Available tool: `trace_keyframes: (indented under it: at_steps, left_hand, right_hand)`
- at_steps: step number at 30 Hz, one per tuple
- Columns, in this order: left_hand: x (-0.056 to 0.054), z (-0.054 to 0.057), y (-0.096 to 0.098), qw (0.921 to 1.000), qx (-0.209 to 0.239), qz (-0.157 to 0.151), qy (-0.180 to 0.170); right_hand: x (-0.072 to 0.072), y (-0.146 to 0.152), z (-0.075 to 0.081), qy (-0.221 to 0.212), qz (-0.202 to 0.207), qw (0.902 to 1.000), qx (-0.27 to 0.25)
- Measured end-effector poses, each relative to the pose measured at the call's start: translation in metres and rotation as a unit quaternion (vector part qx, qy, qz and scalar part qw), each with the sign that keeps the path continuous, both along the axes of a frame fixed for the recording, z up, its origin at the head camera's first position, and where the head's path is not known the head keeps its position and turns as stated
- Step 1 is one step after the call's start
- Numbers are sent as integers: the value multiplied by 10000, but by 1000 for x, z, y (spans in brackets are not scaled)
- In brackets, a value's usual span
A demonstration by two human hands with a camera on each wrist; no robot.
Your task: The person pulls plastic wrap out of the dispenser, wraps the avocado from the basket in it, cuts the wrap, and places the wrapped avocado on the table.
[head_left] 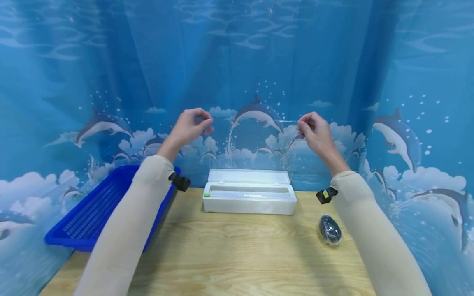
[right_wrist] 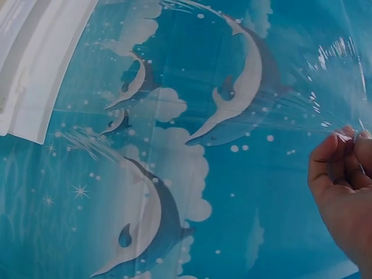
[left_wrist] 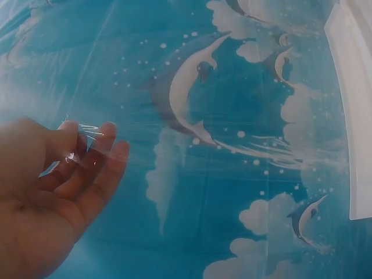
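Clear film (head_left: 255, 144) stretches between the left fingers (left_wrist: 110, 171) and right fingers (right_wrist: 321, 163). It glints, creases fanning from the right.

Box (head_left: 249, 205) on table (head_left: 229, 255), before curtain (head_left: 237, 49). Basket (head_left: 59, 238) left of box, partly behind left sleeve (head_left: 122, 222). Bundle (head_left: 329, 229) on table, right of box and nearer, beside right sleeve (head_left: 374, 230). Film (head_left: 255, 144) above box, between left hand (head_left: 190, 125) and right hand (head_left: 314, 131).
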State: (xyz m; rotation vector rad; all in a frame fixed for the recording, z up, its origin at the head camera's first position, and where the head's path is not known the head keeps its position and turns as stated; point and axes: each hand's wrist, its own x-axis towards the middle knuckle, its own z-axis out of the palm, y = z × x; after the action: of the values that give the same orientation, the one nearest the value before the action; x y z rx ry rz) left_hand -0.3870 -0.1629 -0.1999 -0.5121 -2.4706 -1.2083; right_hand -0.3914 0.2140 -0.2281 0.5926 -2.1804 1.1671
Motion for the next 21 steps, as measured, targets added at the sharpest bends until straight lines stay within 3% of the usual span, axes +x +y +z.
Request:
trace_keyframes:
  at_steps: [7, 13, 21]
  left_hand:
    - [32, -14, -4, 9994, -79, -309, 126]
    - [65, -37, -12, 9959, -213, -856, 203]
    - [107, -79, -21, 9831, -379, -1734, -442]
  right_hand:
    - [41, 10, -8, 39, 224, 9981, 564]
    - [85, 24, -32, 45, 733, 9951, 667]
    - [131, 39, -77, -426, 1419, 9832, 1067]
